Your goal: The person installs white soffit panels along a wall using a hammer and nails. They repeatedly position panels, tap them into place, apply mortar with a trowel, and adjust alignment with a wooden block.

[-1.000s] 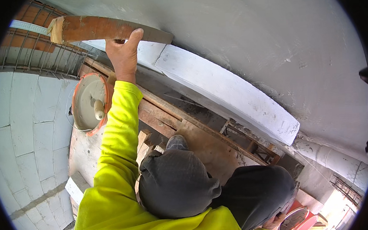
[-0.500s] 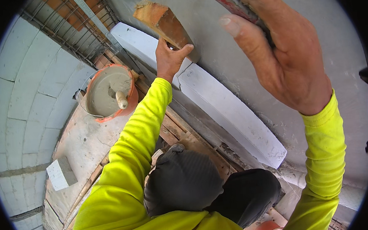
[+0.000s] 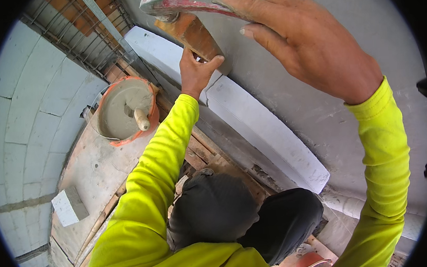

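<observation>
My left hand grips a wooden block near its lower end, holding it upright against the grey wall, over a row of white blocks. Wrapped round the red handle of a hammer, my right hand is up at the right. The hammer's head is at the top end of the wood and appears to touch it. Below my left hand, a long white block runs along the wall's foot toward me. A second white block continues the row farther off, with a crack-like joint between them.
An orange bucket of grey mortar, a wooden handle sticking out, stands left on a board platform. A small white block lies nearer. Steel mesh is at the far left; another reddish bucket sits near my knees.
My right hand has come down and the hammer's head has swung into view, onto the top of the wooden block. My left hand and the wood have hardly moved.
</observation>
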Demonstrator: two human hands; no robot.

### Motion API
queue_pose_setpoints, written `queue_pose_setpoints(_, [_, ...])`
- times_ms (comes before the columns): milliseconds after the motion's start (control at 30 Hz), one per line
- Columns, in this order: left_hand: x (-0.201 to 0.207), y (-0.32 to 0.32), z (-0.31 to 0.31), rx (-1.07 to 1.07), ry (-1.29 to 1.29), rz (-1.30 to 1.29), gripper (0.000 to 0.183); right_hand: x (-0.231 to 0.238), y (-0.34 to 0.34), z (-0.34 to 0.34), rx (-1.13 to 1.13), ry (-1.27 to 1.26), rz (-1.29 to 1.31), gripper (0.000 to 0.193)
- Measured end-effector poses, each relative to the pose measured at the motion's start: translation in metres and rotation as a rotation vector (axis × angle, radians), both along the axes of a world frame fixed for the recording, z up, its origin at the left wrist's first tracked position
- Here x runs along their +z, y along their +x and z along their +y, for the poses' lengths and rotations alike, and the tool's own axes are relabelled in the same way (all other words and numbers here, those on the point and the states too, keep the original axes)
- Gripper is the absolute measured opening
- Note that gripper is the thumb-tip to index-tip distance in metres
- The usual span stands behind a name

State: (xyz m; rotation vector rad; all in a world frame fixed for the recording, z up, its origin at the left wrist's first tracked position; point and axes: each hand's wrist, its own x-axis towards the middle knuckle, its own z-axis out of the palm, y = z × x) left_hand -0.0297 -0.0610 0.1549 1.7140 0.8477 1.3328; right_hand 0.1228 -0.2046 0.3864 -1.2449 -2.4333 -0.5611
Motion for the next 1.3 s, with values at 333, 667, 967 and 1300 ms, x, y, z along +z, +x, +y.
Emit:
queue_pose_setpoints(333, [0.004, 0.003, 0.000, -0.004, 0.008, -0.025, 0.054, 0.013, 0.003, -0.005, -0.028, -0.132, 0.076, 0.050])
queue_pose_setpoints(667, [0.003, 0.004, 0.005, 0.018, 0.014, 0.014, 0.055, 0.010, 0.011, 0.002, -0.052, -0.321, 0.285, 0.045])
queue_pose_setpoints(967, [0.004, 0.005, 0.008, 0.039, 0.016, 0.056, 0.057, 0.008, 0.020, 0.008, 0.032, -0.243, 0.270, 0.042])
queue_pose_setpoints(1300, [-0.001, 0.006, 0.012, 0.052, 0.056, 0.056, 0.059, -0.001, 0.021, 0.011, 0.041, -0.109, 0.215, 0.039])
